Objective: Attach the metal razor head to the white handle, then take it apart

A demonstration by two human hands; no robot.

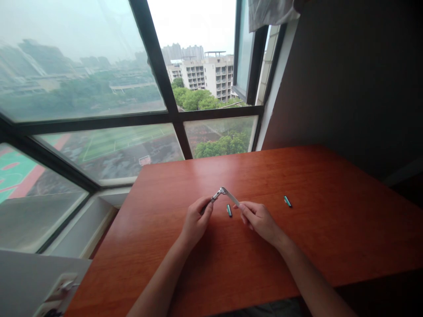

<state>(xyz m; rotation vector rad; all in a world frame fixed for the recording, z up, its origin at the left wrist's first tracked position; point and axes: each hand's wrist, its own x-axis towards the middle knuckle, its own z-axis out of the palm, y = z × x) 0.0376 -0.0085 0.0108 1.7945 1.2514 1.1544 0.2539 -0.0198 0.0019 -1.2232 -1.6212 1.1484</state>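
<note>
Silver metal razor handle (216, 195) sat pinched in left hand (194, 222) above reddish wooden table (330, 211); right hand (259, 220) gripped pale thin strip (232, 199) at its head. Small teal cartridge (229, 210) lay between hands.

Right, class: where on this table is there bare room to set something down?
Free: the far table strip between window and razor; everything right of the right cartridge; the near left corner. Crowded: the middle, where left hand and right hand hold the razor by the middle cartridge.
</note>
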